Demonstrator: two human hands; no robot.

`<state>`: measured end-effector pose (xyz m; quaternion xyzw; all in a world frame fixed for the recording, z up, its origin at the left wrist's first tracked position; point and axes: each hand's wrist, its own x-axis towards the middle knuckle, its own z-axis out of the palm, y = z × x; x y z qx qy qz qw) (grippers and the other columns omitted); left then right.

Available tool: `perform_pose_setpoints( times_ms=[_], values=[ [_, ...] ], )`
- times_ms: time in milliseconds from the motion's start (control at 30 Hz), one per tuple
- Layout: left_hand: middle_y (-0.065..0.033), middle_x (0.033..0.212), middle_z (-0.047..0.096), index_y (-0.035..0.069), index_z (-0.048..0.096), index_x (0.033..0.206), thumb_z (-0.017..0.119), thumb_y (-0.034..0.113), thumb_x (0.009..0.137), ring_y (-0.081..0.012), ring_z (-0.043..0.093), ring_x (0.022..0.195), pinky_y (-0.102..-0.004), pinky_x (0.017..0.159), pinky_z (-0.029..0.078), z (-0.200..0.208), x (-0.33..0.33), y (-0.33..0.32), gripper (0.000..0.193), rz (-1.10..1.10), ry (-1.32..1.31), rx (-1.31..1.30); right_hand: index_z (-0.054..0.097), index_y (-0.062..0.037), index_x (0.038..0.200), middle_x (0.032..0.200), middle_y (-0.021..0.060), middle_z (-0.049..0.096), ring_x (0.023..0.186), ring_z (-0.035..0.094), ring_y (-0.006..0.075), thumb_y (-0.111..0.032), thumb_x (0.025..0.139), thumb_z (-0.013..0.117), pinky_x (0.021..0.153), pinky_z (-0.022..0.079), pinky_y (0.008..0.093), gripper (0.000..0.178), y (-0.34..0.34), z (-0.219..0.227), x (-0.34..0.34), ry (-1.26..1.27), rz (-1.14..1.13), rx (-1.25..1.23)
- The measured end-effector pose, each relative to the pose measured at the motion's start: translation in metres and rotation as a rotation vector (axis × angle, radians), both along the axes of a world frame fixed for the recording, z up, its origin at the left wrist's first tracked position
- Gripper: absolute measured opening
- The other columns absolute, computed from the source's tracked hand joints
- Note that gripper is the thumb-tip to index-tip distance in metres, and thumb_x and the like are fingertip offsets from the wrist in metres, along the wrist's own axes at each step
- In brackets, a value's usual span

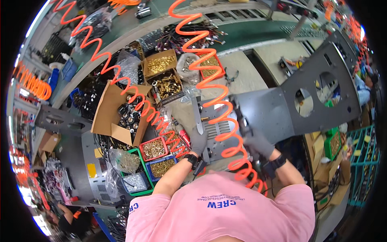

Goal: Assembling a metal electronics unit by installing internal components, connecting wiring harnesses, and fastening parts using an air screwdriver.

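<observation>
A grey sheet-metal panel (262, 107) with slots and large round holes lies across the bench in front of me. My left hand (198, 141), in a grey glove, is at the panel's left end, with its fingers closed around the bent edge flange (197, 115). A small brass fitting (205, 119) sits beside that flange. My right hand (259, 144), also gloved and a little blurred, is closed on a dark elongated tool (240, 115) over the panel. An orange coiled hose (217, 86) hangs in front of the panel and hides part of it.
Left of the panel stand an open cardboard box (107, 109) of black parts, a box of brass fittings (166, 86), a red bin (153, 149) and a blue bin (161, 167) of small hardware. A red-bodied tool (183, 135) lies nearby. Another person (74, 220) is at lower left.
</observation>
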<state>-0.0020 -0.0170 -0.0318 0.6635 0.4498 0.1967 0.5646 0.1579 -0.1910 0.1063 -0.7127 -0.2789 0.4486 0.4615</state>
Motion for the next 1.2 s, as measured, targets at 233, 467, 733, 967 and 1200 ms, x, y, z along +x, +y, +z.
perform_pose_setpoints(
  times_ms=[233,467,733,967,1200],
  values=[
    [-0.0177,0.085,0.062,-0.001,0.053,0.100,0.058,0.015,0.070,-0.0293,0.061,0.080,-0.0368,0.072,0.047,0.000,0.001,-0.001,0.034,0.045,0.099,0.174,0.050,-0.0027,0.095,0.072,0.0055,0.057,0.056,0.055,0.0126,-0.014,0.072,0.061,0.051,0.047,0.0270,0.028,0.183,0.100,0.128,-0.134,-0.002,0.427],
    [-0.0211,0.096,0.058,0.002,0.049,0.107,0.060,0.025,0.071,-0.0370,0.057,0.090,-0.0427,0.079,0.045,0.011,0.002,-0.001,0.044,0.057,0.256,0.138,0.053,-0.0008,0.092,0.073,0.0096,0.060,0.061,0.060,0.0208,-0.018,0.080,0.054,0.054,0.050,0.0318,0.021,0.358,0.161,0.151,0.430,0.160,0.515],
    [-0.0213,0.104,0.055,0.003,0.047,0.113,0.060,0.026,0.072,-0.0376,0.055,0.094,-0.0429,0.081,0.044,0.010,0.003,0.000,0.049,0.055,0.314,0.085,0.047,-0.0024,0.093,0.078,0.0134,0.056,0.070,0.056,0.0258,-0.016,0.088,0.047,0.064,0.048,0.0384,0.014,0.405,0.109,0.145,0.549,0.214,0.545],
    [-0.0221,0.095,0.058,0.001,0.048,0.111,0.060,0.026,0.072,-0.0373,0.057,0.088,-0.0421,0.077,0.046,0.009,0.003,0.000,0.047,0.041,0.250,0.140,0.058,-0.0075,0.084,0.071,0.0025,0.058,0.055,0.052,0.0110,-0.017,0.085,0.048,0.050,0.042,0.0229,0.014,0.421,0.100,0.174,0.481,0.254,0.630],
    [-0.0183,0.116,0.048,0.007,0.051,0.111,0.051,0.010,0.075,-0.0324,0.045,0.110,-0.0453,0.089,0.036,0.036,-0.013,0.025,0.036,-0.241,0.188,0.677,0.049,0.0004,0.104,0.077,0.0092,0.058,0.070,0.056,0.0140,-0.022,0.084,0.054,0.062,0.045,0.0315,0.030,0.151,-0.046,0.123,-0.259,0.021,0.149]
  ],
)
